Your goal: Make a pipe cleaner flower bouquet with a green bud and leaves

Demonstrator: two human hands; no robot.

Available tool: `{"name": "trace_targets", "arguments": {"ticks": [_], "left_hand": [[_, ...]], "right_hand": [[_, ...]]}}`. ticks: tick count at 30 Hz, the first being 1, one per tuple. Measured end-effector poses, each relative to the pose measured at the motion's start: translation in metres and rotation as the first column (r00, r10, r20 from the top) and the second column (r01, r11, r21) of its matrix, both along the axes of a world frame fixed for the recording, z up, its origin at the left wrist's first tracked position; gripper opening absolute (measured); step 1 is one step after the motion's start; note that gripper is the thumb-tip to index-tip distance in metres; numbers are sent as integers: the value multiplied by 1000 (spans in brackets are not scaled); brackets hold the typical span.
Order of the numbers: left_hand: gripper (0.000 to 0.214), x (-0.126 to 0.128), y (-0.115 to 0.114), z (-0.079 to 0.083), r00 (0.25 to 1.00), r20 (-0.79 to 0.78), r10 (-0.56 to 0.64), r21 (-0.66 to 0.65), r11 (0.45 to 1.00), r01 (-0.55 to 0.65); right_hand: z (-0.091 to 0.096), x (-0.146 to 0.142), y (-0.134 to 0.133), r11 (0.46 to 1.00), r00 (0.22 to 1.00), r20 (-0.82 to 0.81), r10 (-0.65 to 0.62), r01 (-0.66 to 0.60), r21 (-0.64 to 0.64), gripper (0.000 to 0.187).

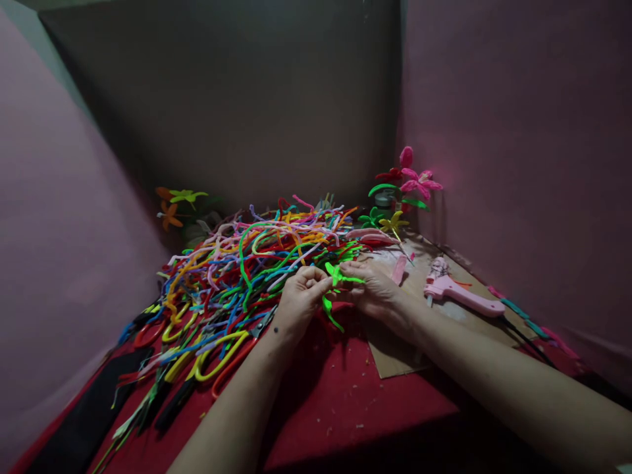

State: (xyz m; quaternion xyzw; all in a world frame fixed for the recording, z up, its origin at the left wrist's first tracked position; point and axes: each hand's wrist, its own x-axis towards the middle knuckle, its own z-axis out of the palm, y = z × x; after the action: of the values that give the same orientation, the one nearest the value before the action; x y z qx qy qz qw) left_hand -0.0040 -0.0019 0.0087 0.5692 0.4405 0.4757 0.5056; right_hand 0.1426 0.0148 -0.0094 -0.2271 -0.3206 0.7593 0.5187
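Between my two hands is a bright green pipe-cleaner flower [336, 274] with several petals; one petal hangs down and another points right. My left hand [305, 296] pinches its left side with thumb and bent fingers. From the right, my right hand [372, 289] has its fingers closed on the flower's other side, the lower fingers partly hidden behind it. Just beyond and to the left lies a big heap of coloured pipe cleaners [257, 253].
A pink glue gun [461, 294] rests on a cardboard sheet [395, 355] at right, its cord running off. Scissors with yellow and red handles [222, 355] lie left. Finished pipe-cleaner flowers [419, 182] stand at back right, orange ones [169, 215] at back left. Red cloth [340, 415] covers the table.
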Motion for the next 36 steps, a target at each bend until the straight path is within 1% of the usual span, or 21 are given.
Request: {"name": "trace_targets", "arguments": {"ticks": [2, 4, 7, 10, 12, 13, 15, 17, 19, 20, 21, 23, 25, 26, 27, 29, 32, 34, 36], "left_hand": [[24, 0, -2, 1, 999, -17, 35, -8, 999, -35], [23, 1, -3, 3, 998, 4, 63, -9, 998, -63], [24, -1, -2, 8, 981, 137, 139, 34, 989, -145], [25, -7, 2, 13, 922, 299, 247, 67, 958, -278], [26, -10, 6, 14, 889, 358, 286, 66, 942, -330], [27, -11, 7, 14, 883, 367, 293, 56, 940, -336], [28, -11, 8, 12, 896, 360, 260, 10, 959, -282], [30, -8, 6, 10, 938, 307, 164, -51, 986, -156], [31, -4, 2, 8, 980, 194, 41, -97, 995, -22], [30, -2, 0, 8, 993, 122, -7, -109, 994, 20], [30, 0, -3, 8, 998, 50, -37, -112, 993, 42], [28, 3, -7, 10, 997, -54, -46, -98, 994, 41], [27, 5, -10, 11, 993, -113, -29, -82, 996, 20], [26, 5, -11, 12, 991, -130, -18, -76, 997, 8], [25, 5, -11, 12, 991, -131, -4, -74, 997, -6], [24, 5, -9, 12, 996, -84, 28, -80, 996, -35], [25, 3, -4, 7, 994, 71, 80, -123, 990, -71], [27, 3, -2, 3, 981, 168, 96, -154, 986, -70], [29, 4, -1, 1, 973, 211, 91, -167, 984, -56]], "right_hand": [[-1, -1, 1, 999, 999, 42, 16, -17, 33, 21], [-3, -2, 1, 997, 997, 79, -4, -2, 71, 23], [-6, -2, 2, 994, 990, 119, -73, 62, 88, 24], [-8, -1, 1, 991, 982, 156, -110, 97, 87, 26], [-7, 0, 0, 989, 973, 194, -128, 111, 95, 26], [-5, 1, -1, 987, 966, 220, -139, 118, 105, 26], [-2, 2, -3, 973, 940, 277, -199, 155, 173, 25], [2, 4, -4, 933, 899, 322, -299, 203, 298, 21], [4, 6, -5, 883, 860, 339, -382, 230, 410, 17], [5, 6, -6, 867, 848, 347, -401, 228, 444, 15], [5, 7, -6, 857, 838, 358, -412, 223, 465, 14], [4, 7, -7, 844, 814, 390, -430, 210, 493, 12], [3, 7, -7, 842, 802, 409, -436, 204, 499, 12], [3, 7, -7, 849, 809, 405, -426, 202, 489, 14], [2, 8, -7, 858, 823, 394, -409, 200, 473, 16], [1, 8, -7, 876, 852, 360, -380, 206, 437, 21], [1, 8, -8, 893, 888, 296, -353, 224, 391, 26], [1, 7, -9, 902, 908, 260, -330, 222, 369, 28], [1, 4, -12, 908, 917, 249, -311, 209, 364, 28]]}}
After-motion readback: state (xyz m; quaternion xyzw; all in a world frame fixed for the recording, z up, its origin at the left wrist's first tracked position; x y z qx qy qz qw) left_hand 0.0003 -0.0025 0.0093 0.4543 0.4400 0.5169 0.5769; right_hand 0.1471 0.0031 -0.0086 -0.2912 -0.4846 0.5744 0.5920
